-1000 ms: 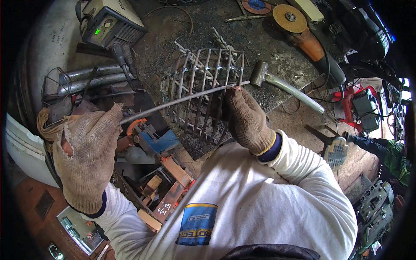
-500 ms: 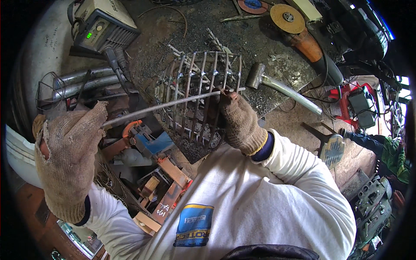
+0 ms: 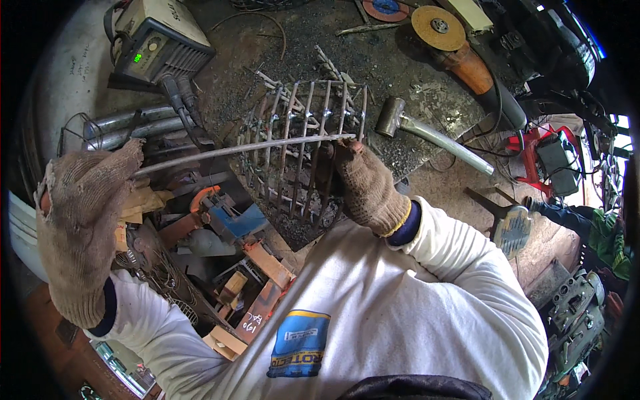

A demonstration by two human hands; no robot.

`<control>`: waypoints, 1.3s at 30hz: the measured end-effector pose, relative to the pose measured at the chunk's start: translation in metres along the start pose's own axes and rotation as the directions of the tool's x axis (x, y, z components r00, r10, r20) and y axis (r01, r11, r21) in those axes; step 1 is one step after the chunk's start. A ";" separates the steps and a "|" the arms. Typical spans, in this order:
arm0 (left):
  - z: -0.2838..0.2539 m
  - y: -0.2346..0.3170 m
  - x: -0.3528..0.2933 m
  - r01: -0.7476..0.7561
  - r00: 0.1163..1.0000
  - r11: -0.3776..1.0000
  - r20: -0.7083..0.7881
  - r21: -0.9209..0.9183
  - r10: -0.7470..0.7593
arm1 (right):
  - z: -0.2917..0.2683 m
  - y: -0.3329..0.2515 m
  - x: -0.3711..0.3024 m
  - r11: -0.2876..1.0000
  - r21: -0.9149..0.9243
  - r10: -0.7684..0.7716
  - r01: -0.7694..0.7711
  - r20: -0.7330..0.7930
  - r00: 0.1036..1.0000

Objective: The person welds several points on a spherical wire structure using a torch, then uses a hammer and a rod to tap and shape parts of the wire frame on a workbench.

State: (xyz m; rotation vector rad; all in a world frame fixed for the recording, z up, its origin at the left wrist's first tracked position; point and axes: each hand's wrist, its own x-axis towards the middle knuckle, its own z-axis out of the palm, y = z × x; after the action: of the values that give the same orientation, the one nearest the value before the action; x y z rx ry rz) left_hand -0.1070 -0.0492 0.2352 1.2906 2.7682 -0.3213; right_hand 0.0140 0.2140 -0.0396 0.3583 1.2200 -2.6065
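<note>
A long thin grey metal rod [image 3: 247,148] lies across a grille-like cage of welded metal bars [image 3: 288,120]. My left hand [image 3: 83,227], in a worn brown knit glove, is closed on the rod's left end, out to the left of the cage. At the rod's other end, my right hand [image 3: 368,183], gloved the same way, pinches its tip with bare-looking fingertips. This hand rests by the cage's right side, and its lower fingers are hidden among the bars. A hammer [image 3: 391,117] with a metal-tube handle lies just right of the cage.
Dark grit covers the metal worktable [image 3: 440,100]. An angle grinder [image 3: 467,70] lies at the far right, a welding machine [image 3: 160,47] at the far left. Metal pipes [image 3: 133,127] lie beyond my left hand. Below the table's left edge are a blue-and-orange tool [image 3: 233,217] and wooden blocks.
My left hand has moved left and slightly away, drawing the rod left. The rod's right tip, which stuck out past my right fingers, now ends at them. My right hand barely moved.
</note>
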 end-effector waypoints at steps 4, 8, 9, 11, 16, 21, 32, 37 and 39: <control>-0.019 0.009 -0.006 0.028 0.998 0.975 0.052 0.222 -0.040 | -0.005 0.000 0.000 0.994 0.111 -0.002 -0.006 0.075 0.997; -0.047 0.017 -0.010 -0.087 0.995 0.948 0.082 0.306 0.064 | -0.004 -0.002 -0.002 0.989 0.144 -0.042 0.036 0.042 0.998; -0.050 0.008 -0.011 -0.153 0.988 0.951 0.070 0.267 0.139 | -0.004 -0.004 -0.001 0.995 0.091 -0.055 0.048 0.072 0.996; -0.049 0.000 -0.010 -0.220 0.976 0.947 0.056 0.234 0.213 | -0.005 0.000 0.000 0.987 0.153 -0.062 0.048 0.089 0.994; 0.007 -0.004 -0.003 0.179 0.982 0.961 -0.024 -0.210 -0.188 | -0.005 0.002 0.005 0.998 0.038 -0.058 0.054 0.113 0.992; 0.010 -0.007 -0.005 0.179 0.984 0.963 0.046 -0.203 -0.173 | -0.008 0.012 0.008 0.996 -0.041 -0.082 0.083 0.034 0.996; 0.034 0.009 0.021 0.053 0.998 0.969 -0.007 -0.242 -0.056 | -0.017 0.017 0.007 0.997 0.030 -0.071 0.069 0.076 0.995; 0.050 -0.002 0.020 0.055 0.998 0.956 0.000 -0.287 -0.058 | -0.011 0.005 0.001 0.996 -0.065 -0.051 0.055 0.071 0.996; 0.048 -0.001 0.020 0.021 1.000 0.968 -0.018 -0.250 -0.026 | -0.008 0.010 0.004 0.996 -0.082 -0.019 0.018 -0.012 1.000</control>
State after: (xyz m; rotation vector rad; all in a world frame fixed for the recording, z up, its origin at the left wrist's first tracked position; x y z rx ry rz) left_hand -0.1217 -0.0449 0.1856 1.2066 2.7324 0.0416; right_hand 0.0140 0.2140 -0.0529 0.3505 1.3359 -2.5643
